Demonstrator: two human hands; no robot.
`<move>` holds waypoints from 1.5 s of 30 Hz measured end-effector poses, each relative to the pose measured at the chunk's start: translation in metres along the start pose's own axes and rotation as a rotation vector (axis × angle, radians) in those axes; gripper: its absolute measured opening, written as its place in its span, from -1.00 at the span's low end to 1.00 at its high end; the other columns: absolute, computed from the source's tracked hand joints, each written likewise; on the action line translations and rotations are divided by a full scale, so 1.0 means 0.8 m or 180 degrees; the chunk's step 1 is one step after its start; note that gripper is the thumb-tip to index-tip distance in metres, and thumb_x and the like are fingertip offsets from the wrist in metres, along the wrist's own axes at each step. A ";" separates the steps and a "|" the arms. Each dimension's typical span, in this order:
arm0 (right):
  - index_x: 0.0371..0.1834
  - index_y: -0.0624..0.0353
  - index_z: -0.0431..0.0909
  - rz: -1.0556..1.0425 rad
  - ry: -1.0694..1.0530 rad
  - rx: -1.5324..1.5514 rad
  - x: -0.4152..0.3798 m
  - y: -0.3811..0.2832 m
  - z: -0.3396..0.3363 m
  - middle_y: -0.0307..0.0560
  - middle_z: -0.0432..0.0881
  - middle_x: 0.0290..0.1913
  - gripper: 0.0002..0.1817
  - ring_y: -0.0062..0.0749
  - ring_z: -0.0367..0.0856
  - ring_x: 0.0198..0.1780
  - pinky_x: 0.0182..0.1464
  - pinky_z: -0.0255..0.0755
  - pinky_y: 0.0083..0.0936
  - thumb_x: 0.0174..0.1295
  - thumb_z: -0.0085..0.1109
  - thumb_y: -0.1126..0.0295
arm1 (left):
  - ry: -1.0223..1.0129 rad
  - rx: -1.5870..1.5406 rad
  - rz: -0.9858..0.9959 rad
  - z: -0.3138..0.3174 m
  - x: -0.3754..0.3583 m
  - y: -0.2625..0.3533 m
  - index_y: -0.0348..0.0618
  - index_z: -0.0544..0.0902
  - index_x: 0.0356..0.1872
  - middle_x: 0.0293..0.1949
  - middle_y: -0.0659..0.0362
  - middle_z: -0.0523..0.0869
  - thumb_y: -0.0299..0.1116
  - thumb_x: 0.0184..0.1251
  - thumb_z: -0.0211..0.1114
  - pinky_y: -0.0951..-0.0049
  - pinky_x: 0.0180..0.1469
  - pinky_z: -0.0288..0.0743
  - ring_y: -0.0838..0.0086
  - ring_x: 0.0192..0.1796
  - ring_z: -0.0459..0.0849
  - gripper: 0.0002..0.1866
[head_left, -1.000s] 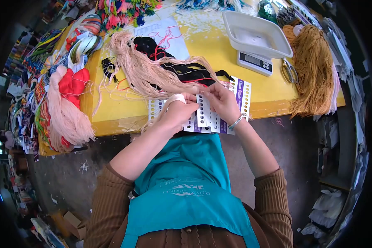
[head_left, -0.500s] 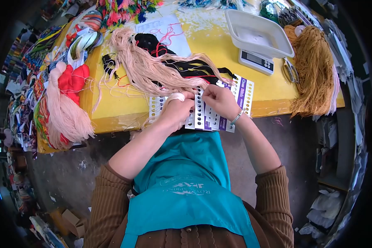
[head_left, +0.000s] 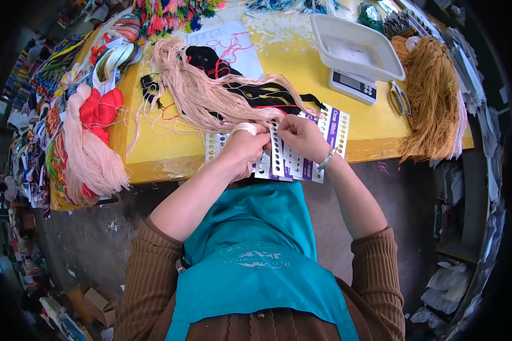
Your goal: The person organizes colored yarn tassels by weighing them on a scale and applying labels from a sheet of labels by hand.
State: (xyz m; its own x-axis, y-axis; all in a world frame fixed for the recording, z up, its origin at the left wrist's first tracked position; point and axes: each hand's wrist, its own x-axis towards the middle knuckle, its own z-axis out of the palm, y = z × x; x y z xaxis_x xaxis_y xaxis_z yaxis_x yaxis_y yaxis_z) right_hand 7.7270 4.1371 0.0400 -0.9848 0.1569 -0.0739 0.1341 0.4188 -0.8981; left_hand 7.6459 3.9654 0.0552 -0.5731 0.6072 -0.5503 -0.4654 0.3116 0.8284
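Note:
My left hand point(head_left: 246, 146), with a white wrap on one finger, is closed around the edge of a white punched thread card point(head_left: 277, 152) at the table's front edge. My right hand point(head_left: 304, 138) is pinched at the card's upper right side. What lies between its fingertips is too small to make out. A long hank of peach thread point(head_left: 202, 94) stretches across the table, its strands reaching the top of the card near both hands. More punched cards with purple print point(head_left: 335, 133) lie beneath and beside the right hand. Black thread point(head_left: 279, 95) lies behind the peach strands.
A kitchen scale point(head_left: 352, 85) bearing a white plastic tray point(head_left: 355, 48) stands at the back right. Scissors point(head_left: 400, 99) and a brown thread hank point(head_left: 432, 102) lie right of it. Red thread point(head_left: 101, 113) and another peach hank point(head_left: 91, 156) hang at the left edge.
The card between my hands has shifted slightly right and tilted. My left hand has turned a little around it, and my right hand has moved only slightly.

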 end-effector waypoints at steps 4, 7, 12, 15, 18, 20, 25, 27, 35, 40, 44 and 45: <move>-0.29 0.21 0.57 -0.0039 0.0005 -0.0231 0.002 0.004 0.002 -0.24 0.57 -0.54 -0.87 -0.56 0.51 -0.50 -0.41 0.38 -0.55 0.21 0.21 0.37 | -0.0025 0.0031 0.0053 -0.001 0.004 0.000 -0.26 0.64 -0.33 -0.58 0.29 0.56 -0.47 0.34 0.13 0.58 -0.69 -0.02 0.74 -0.72 0.21 -0.86; -0.30 0.22 0.57 -0.0034 0.0052 -0.0234 0.002 0.001 0.003 -0.23 0.58 -0.54 -0.86 -0.55 0.51 -0.50 -0.41 0.39 -0.54 0.20 0.22 0.37 | 0.0009 0.0215 0.0078 -0.001 0.007 -0.001 -0.26 0.65 -0.36 -0.56 0.28 0.60 -0.46 0.32 0.14 0.58 -0.65 0.08 0.70 -0.69 0.30 -0.85; -0.29 0.25 0.56 -0.0069 0.0092 -0.0286 0.001 -0.004 0.005 -0.28 0.54 -0.56 -0.86 -0.69 0.45 -0.52 -0.45 0.34 -0.63 0.22 0.24 0.41 | 0.0428 0.1346 0.0669 -0.011 0.014 -0.008 -0.22 0.69 -0.38 -0.54 0.24 0.70 -0.39 0.20 0.21 0.51 -0.43 0.42 0.59 -0.49 0.60 -0.86; -0.30 0.17 0.58 0.0109 0.0096 -0.0723 0.000 -0.015 0.006 -0.24 0.58 -0.56 -0.80 -0.56 0.53 -0.53 -0.44 0.39 -0.54 0.17 0.32 0.28 | 0.0519 0.1112 0.0625 -0.025 0.005 -0.003 -0.20 0.68 -0.37 -0.55 0.22 0.70 -0.39 0.19 0.20 0.53 -0.40 0.45 0.59 -0.46 0.64 -0.87; -0.30 0.16 0.58 0.0083 0.0256 -0.1090 -0.001 -0.021 0.012 -0.19 0.61 -0.54 -0.74 -0.45 0.59 -0.50 -0.43 0.42 -0.48 0.14 0.35 0.21 | -0.0048 0.0431 0.0548 -0.021 -0.005 0.002 -0.20 0.67 -0.36 -0.55 0.24 0.66 -0.36 0.24 0.24 0.60 -0.51 0.33 0.62 -0.56 0.52 -0.87; -0.28 0.14 0.59 0.0046 0.0312 -0.1185 0.002 -0.018 0.016 -0.15 0.63 -0.53 -0.69 -0.36 0.63 -0.48 -0.41 0.44 -0.44 0.13 0.35 0.13 | -0.0650 0.0088 0.0333 -0.017 -0.010 0.006 -0.21 0.68 -0.33 -0.59 0.21 0.64 -0.33 0.22 0.26 0.61 -0.65 0.13 0.69 -0.68 0.35 -0.84; -0.27 0.17 0.59 0.0081 0.0402 -0.0236 0.009 0.000 0.014 -0.09 0.71 -0.40 -0.57 -0.25 0.71 -0.35 -0.29 0.52 -0.36 0.25 0.23 -0.04 | -0.0221 0.0168 0.0358 -0.015 0.004 0.002 -0.27 0.70 -0.34 -0.62 0.18 0.66 -0.23 0.37 0.15 0.59 -0.65 0.16 0.69 -0.70 0.33 -0.70; -0.25 0.22 0.59 0.0061 0.0328 -0.0500 0.009 -0.003 0.008 -0.07 0.73 -0.36 -0.51 -0.28 0.73 -0.31 -0.28 0.53 -0.40 0.29 0.18 -0.08 | -0.0309 0.0666 0.0648 -0.010 0.013 -0.002 -0.25 0.69 -0.35 -0.62 0.19 0.67 -0.23 0.36 0.17 0.57 -0.59 0.23 0.66 -0.67 0.38 -0.71; -0.16 0.19 0.56 0.0231 0.0227 -0.0553 0.006 -0.006 0.006 0.03 0.70 -0.36 -0.52 -0.11 0.70 -0.28 -0.18 0.53 -0.33 0.31 0.09 -0.08 | -0.1145 -0.0685 -0.0055 -0.054 0.019 0.018 -0.02 0.48 -0.60 -0.67 0.41 0.40 -0.23 0.29 0.24 0.67 -0.73 -0.03 0.76 -0.74 0.20 -0.72; -0.11 0.14 0.55 0.0442 -0.0069 -0.0829 0.004 -0.023 0.001 0.01 0.70 -0.31 -0.67 -0.07 0.69 -0.21 -0.10 0.52 -0.29 0.25 0.06 0.13 | -0.0728 -0.1809 0.0157 -0.195 -0.015 0.044 0.08 0.34 -0.65 -0.72 0.45 0.23 -0.29 0.38 0.14 0.70 -0.78 -0.13 0.78 -0.77 0.08 -0.65; -0.12 0.13 0.54 0.0424 -0.0054 -0.0791 0.005 -0.019 0.005 -0.01 0.70 -0.33 -0.72 -0.10 0.69 -0.23 -0.13 0.51 -0.28 0.17 0.06 0.25 | 0.0748 -0.2608 0.1319 -0.313 -0.043 0.070 0.02 0.43 -0.53 -0.68 0.40 0.31 -0.36 0.42 0.08 0.65 -0.76 -0.03 0.72 -0.77 0.10 -0.76; -0.13 0.14 0.54 0.0432 -0.0054 -0.0833 0.004 -0.020 0.005 -0.03 0.69 -0.36 -0.73 -0.11 0.68 -0.26 -0.16 0.50 -0.28 0.16 0.08 0.26 | 0.1203 -0.2737 0.1437 -0.321 -0.049 0.071 -0.02 0.48 -0.45 -0.62 0.38 0.37 -0.37 0.40 0.10 0.65 -0.74 0.00 0.71 -0.76 0.13 -0.83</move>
State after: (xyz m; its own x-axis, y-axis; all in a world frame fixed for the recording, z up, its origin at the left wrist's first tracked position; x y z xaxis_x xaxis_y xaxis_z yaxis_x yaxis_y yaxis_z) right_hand 7.7211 4.1269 0.0524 -0.9574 0.2130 -0.1949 0.2862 0.6119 -0.7373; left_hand 7.4686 3.7713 0.0972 -0.9182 0.2233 -0.3273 -0.3939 -0.6035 0.6933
